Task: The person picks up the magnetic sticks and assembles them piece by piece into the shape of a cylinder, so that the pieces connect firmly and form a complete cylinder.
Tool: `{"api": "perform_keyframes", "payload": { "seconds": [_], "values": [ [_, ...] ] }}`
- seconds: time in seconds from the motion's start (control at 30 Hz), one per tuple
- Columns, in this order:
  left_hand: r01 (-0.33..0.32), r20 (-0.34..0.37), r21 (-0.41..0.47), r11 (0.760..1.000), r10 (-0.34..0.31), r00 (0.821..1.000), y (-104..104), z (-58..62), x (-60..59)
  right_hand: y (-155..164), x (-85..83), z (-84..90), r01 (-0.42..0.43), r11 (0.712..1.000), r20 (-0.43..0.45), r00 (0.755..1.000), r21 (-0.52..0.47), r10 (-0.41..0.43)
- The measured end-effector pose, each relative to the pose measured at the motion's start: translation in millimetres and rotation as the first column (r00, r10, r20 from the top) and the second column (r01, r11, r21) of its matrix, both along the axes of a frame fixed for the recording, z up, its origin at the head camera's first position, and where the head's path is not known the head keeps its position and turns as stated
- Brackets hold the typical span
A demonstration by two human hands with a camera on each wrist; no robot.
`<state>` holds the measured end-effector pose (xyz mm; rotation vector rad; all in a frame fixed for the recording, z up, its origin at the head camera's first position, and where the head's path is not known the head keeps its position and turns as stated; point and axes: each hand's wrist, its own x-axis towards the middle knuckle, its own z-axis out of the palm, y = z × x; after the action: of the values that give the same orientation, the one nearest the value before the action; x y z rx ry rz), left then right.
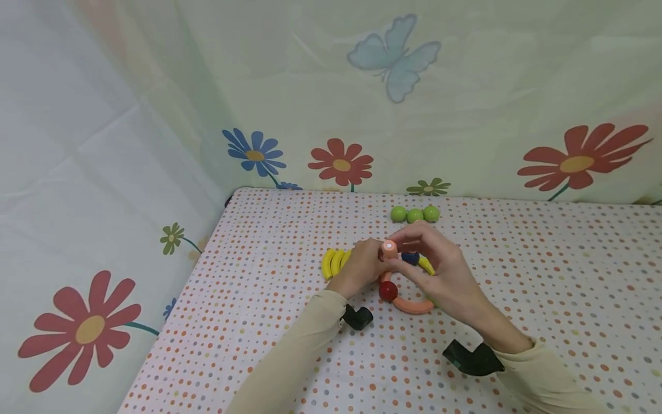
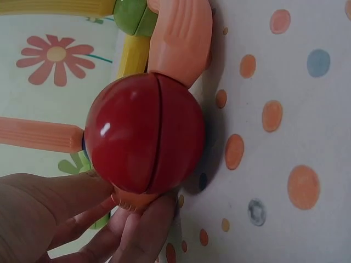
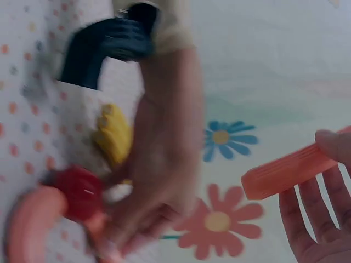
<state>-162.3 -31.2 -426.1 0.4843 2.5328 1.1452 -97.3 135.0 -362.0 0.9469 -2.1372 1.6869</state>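
Note:
My right hand (image 1: pixel 439 270) holds a straight orange toy rod (image 3: pixel 290 170) between thumb and fingers; its pale end faces up in the head view. Close beside it, my left hand (image 1: pixel 364 261) pinches another orange rod (image 2: pixel 134 200) next to a glossy red ball (image 2: pixel 145 134). This ball joins a curved orange rod (image 1: pixel 414 306) lying on the table. Beyond the fingers are a dark blue ball (image 1: pixel 410 258) and a yellow rod (image 1: pixel 426 265). A green ball (image 2: pixel 130 16) shows past the curved rod in the left wrist view. My right hand partly covers these linked pieces.
Several yellow curved rods (image 1: pixel 335 263) lie side by side left of my hands. Three green balls (image 1: pixel 415 216) sit in a row farther back. The dotted table (image 1: pixel 269 276) meets a flowered cloth (image 1: pixel 465 86) behind it. Black wrist mounts (image 1: pixel 473 357) are on both arms.

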Motion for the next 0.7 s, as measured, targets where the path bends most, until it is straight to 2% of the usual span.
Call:
{"api": "perform_keyframes", "payload": {
  "seconds": [0.17,0.3,0.47,0.7],
  "values": [
    [-0.019,-0.034,-0.104,0.994,0.015,0.999,2,2.6,-2.8,-12,5.3,-29.1,0.072,0.997,0.063,0.995,0.001,-0.072],
    [-0.052,0.024,-0.133,0.990,0.056,0.998,4,4.5,-4.0,-15,8.4,-44.2,0.121,0.992,0.112,0.986,0.038,-0.124],
    [-0.071,0.056,-0.136,0.988,0.079,0.995,6,3.8,-4.4,-18,10.4,-51.8,0.140,0.989,0.152,0.978,0.052,-0.147],
    [-0.094,0.077,-0.140,0.986,0.105,0.991,6,3.6,-4.4,-18,10.8,-55.2,0.162,0.985,0.145,0.975,0.065,-0.170]
  ]
}}
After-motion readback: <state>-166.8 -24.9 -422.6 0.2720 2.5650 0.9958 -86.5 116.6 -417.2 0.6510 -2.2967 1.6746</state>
